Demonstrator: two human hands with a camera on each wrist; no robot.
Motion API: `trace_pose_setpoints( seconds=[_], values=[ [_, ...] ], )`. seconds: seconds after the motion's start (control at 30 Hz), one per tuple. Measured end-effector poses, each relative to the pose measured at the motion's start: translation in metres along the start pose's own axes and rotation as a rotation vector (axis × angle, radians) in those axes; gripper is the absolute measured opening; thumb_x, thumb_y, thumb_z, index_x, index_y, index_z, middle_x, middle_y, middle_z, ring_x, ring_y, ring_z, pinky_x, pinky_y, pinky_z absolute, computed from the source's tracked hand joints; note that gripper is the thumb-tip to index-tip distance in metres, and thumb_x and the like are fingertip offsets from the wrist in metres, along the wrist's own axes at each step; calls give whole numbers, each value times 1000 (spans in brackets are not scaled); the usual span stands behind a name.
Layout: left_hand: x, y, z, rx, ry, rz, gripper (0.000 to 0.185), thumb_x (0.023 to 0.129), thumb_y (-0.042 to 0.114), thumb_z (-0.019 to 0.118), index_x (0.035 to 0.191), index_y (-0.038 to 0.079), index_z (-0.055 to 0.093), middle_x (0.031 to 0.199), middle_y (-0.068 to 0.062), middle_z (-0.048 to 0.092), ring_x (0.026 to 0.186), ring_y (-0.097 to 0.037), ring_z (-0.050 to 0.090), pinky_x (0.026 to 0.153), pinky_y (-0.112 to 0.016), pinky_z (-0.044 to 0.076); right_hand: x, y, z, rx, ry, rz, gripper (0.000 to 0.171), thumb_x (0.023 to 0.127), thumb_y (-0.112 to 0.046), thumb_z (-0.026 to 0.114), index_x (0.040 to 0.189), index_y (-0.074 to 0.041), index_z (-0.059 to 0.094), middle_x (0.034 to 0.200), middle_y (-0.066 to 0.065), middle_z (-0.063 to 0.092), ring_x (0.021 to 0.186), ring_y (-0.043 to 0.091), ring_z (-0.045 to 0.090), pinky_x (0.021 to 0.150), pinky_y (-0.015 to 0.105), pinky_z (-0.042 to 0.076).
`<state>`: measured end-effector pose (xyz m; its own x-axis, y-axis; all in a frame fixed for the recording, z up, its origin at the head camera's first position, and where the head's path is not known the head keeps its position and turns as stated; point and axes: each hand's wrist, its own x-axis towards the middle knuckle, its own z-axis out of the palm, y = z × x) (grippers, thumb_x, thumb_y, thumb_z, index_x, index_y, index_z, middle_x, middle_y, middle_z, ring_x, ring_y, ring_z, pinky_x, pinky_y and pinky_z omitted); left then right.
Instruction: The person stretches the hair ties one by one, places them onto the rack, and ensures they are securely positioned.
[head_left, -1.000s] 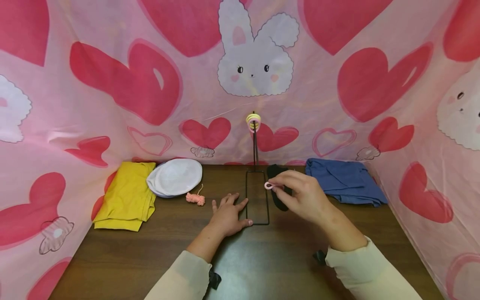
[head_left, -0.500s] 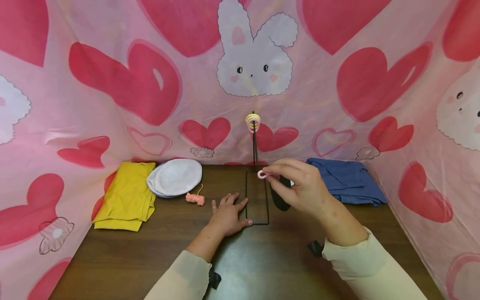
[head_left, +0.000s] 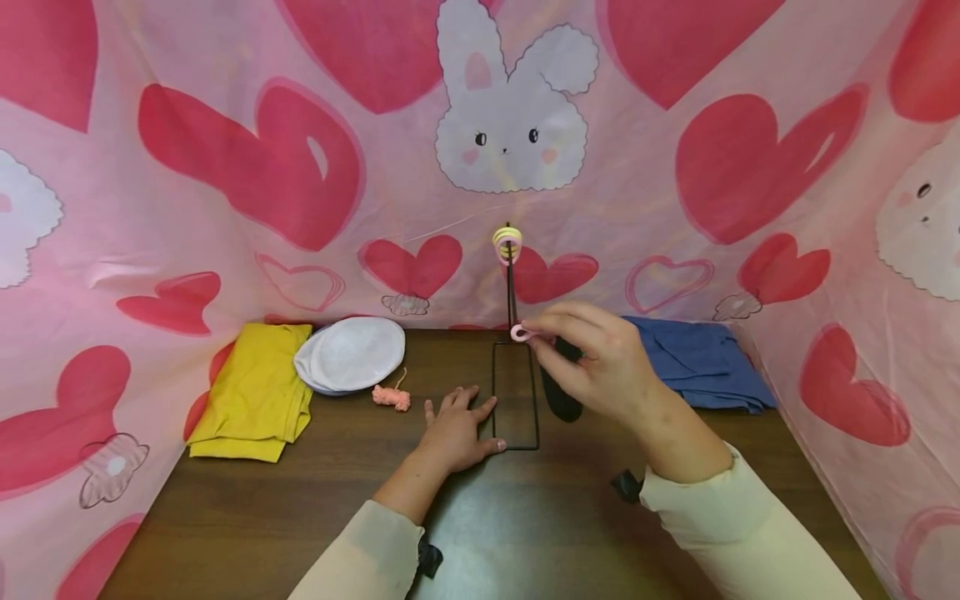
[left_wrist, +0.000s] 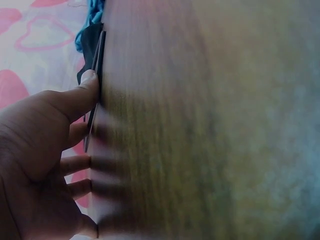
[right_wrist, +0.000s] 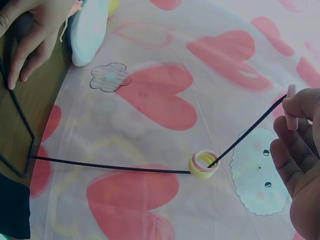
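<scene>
Since a moment ago the right hand [head_left: 600, 367] has lifted its pink ring [head_left: 519, 333] up and back, from low over the wire base to just beside the upright rod, while the left hand has not moved. Going from the left: a folded yellow cloth [head_left: 255, 392] lies at the table's left edge, a white cap [head_left: 351, 354] sits next to it, and a small bundle of pink yarn [head_left: 392, 397] lies just in front of the cap. The left hand [head_left: 453, 433] rests flat on the wooden table [head_left: 300, 500], fingers straight and spread, holding nothing; its thumb and forefinger touch the left side of the black wire stand [head_left: 514, 400], pressing on the rectangular base. The stand's rod rises at the back and carries a few pink and yellow rings [head_left: 507, 243] near its top. The right hand pinches the pink ring between thumb and forefinger, the other fingers loosely curled, with the ring in the air close against the rod, well below the stacked rings. A black cloth [head_left: 562, 400] lies under that hand, and a folded blue cloth [head_left: 697, 362] lies to the right.
</scene>
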<state>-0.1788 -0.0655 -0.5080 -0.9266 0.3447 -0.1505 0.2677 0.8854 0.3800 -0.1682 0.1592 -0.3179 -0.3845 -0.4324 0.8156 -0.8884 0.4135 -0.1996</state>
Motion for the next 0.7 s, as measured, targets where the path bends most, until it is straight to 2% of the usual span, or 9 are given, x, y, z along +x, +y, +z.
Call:
trace_pose_setpoints(
  seconds=[0.23,0.4,0.7],
  values=[
    [0,1,-1,5,-2,1,78,89,64,71,157,32,49,166,-9,33,155,-37,22,114,-79,10,3,5,4,-25,-12,28,27,84,-5,83,110,-10,81,105,3,76,96,17,72,82,34,59],
    [-1,1,-2,-2,-7,-3,77,90,63,71,157,31,49,166,-9,33,156,-36,21,114,-79,10,5,15,9,-46,-8,83,23,86,-7,82,109,-9,81,105,4,75,94,16,71,78,34,60],
    [-2,2,-1,0,-4,-2,78,89,63,72,156,31,50,166,-9,33,155,-37,22,114,-79,10,9,36,25,-102,51,93,23,87,-5,78,110,-5,80,107,10,72,94,21,70,77,41,61]
  ],
)
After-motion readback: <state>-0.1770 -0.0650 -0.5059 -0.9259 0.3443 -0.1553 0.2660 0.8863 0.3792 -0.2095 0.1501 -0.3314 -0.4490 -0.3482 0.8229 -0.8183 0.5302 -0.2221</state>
